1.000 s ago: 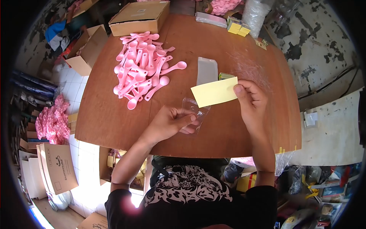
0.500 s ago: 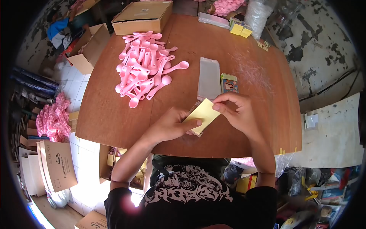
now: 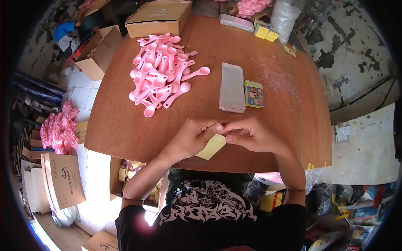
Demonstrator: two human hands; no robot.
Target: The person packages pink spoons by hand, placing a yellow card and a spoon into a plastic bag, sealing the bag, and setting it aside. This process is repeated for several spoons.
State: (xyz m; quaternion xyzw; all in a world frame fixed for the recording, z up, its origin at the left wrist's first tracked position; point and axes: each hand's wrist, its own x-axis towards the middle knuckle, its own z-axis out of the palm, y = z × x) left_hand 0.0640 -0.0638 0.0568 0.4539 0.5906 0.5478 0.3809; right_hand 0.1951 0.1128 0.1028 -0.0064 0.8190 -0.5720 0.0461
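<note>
A pale yellow card (image 3: 212,147) hangs tilted over the front part of the table, its upper end covered by my fingers. My left hand (image 3: 197,136) is closed on that end, thumb on top. Pinching at the upper right corner is my right hand (image 3: 251,136), its fingertips meeting the left ones. Just beyond my hands lie a stack of clear plastic bags (image 3: 232,88) and a small stack of printed cards (image 3: 254,95). Farther left is a heap of pink plastic spoons (image 3: 161,71).
A closed cardboard box (image 3: 158,19) stands at the back left of the wooden table (image 3: 125,134). At the back right are more yellow card stacks (image 3: 266,31) and a clear plastic roll (image 3: 286,19). Open cartons (image 3: 98,54) sit on the floor, near another person (image 3: 67,35).
My hands have come together, the right moving left and down to the card's top. The card has dropped lower and its upper end is now covered. The view has shifted slightly.
</note>
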